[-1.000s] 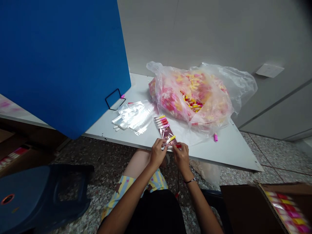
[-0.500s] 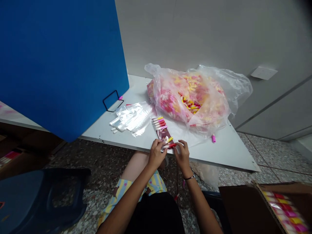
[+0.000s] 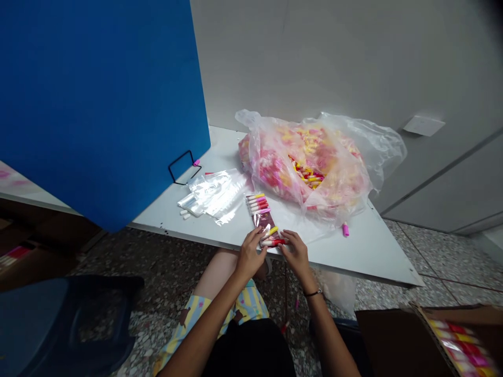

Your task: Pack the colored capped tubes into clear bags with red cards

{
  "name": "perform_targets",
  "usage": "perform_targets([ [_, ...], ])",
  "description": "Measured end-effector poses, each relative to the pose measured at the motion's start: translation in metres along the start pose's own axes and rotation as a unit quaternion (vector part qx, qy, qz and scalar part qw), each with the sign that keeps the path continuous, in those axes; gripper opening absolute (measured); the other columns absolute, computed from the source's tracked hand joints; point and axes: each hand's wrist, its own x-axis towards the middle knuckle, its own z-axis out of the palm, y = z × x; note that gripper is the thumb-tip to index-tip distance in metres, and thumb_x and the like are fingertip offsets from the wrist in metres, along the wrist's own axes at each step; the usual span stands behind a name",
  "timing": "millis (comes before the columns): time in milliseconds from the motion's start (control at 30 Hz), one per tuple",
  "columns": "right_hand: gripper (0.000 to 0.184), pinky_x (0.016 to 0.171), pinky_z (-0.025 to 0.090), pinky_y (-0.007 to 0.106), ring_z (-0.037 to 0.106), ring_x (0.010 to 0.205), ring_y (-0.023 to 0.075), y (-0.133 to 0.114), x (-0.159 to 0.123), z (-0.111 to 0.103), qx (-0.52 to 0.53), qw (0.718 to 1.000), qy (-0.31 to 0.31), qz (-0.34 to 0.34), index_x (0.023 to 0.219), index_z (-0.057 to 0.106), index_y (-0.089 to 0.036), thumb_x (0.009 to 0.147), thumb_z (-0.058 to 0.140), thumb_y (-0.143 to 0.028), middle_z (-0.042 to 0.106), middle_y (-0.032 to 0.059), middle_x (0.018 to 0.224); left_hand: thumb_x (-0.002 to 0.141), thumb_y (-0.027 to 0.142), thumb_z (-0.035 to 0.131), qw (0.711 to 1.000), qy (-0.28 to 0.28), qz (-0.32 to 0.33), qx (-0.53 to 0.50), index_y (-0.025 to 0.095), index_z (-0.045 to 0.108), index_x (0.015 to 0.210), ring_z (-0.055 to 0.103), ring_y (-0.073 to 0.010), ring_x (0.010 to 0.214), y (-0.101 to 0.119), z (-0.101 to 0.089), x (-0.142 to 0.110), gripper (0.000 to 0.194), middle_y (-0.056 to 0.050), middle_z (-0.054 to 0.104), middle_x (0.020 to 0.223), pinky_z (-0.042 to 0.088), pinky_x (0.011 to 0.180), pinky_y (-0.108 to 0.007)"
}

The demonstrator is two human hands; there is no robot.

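Head view. Both forearms reach forward from the lap, wrists bent, the left hand (image 3: 249, 256) and right hand (image 3: 296, 255) angled in toward each other at the table's (image 3: 353, 256) near edge. The left fingers (image 3: 260, 242) are curled and pinch the near end of the packet (image 3: 261, 220), a clear sleeve over a maroon card. The right fingers (image 3: 285, 240) grip the same end beside a red-capped tube (image 3: 275, 242). The packet lies on the table, its far end fanned with pink and yellow tubes. Just left of it lie flat clear bags (image 3: 214, 193); just far and right sits a bulging plastic sack (image 3: 306, 162). A pink tube (image 3: 345, 230) stands well right, near the table's right edge. Blue partition (image 3: 98, 104) bounds the left.
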Motion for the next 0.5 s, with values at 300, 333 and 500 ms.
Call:
perform_targets([
  [300, 0.013, 0.076, 0.05, 0.032, 0.062, 0.081, 0.0182, -0.014, -0.012, 0.001, 0.003, 0.996, 0.057, 0.069, 0.083, 0.063, -0.018, 0.082, 0.053, -0.026, 0.067, 0.0058, 0.084, 0.075, 0.011, 0.058, 1.0, 0.008, 0.011, 0.008, 0.018, 0.057, 0.115, 0.048, -0.0215, 0.12, -0.001, 0.001, -0.001, 0.041, -0.009, 0.054, 0.128, 0.043, 0.104, -0.041],
  [333, 0.013, 0.076, 0.05, 0.032, 0.062, 0.081, 0.0181, -0.016, -0.014, 0.002, 0.007, 0.996, 0.061, 0.066, 0.084, 0.064, -0.018, 0.082, 0.053, -0.026, 0.068, 0.0057, 0.085, 0.075, 0.011, 0.058, 1.0, 0.008, 0.017, 0.012, 0.018, 0.057, 0.116, 0.048, -0.0215, 0.12, -0.002, 0.002, -0.001, 0.042, -0.009, 0.054, 0.127, 0.042, 0.104, -0.041],
  [500, 0.015, 0.075, 0.051, 0.031, 0.063, 0.081, 0.0175, -0.019, -0.024, 0.01, 0.009, 0.995, 0.09, 0.051, 0.088, 0.065, -0.018, 0.083, 0.052, -0.023, 0.068, 0.0054, 0.086, 0.078, 0.013, 0.056, 0.999, -0.005, 0.035, 0.02, 0.018, 0.053, 0.121, 0.043, -0.0226, 0.126, -0.006, 0.002, 0.0, 0.044, -0.009, 0.051, 0.133, 0.04, 0.105, -0.044],
])
